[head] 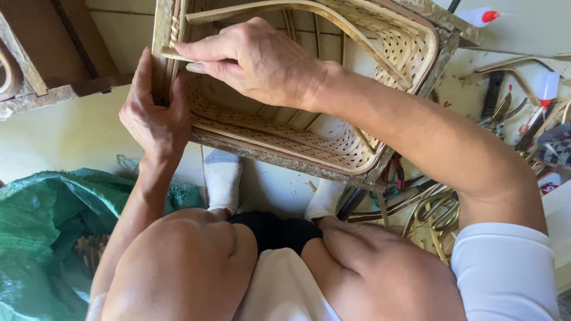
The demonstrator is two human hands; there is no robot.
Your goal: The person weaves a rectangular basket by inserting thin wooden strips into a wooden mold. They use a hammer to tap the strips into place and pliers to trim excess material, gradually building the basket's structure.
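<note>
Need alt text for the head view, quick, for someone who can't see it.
Seen from above, a seated person's left hand grips the corner of a woven bamboo basket while the right hand pinches a thin strip at its rim. A green mesh sack lies left, hand tools right.

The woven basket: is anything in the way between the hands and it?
Nothing visible is. The left hand grips the corner of the pale woven bamboo basket directly. The right hand reaches over its rim and pinches a thin flat bamboo strip against that same corner.
</note>
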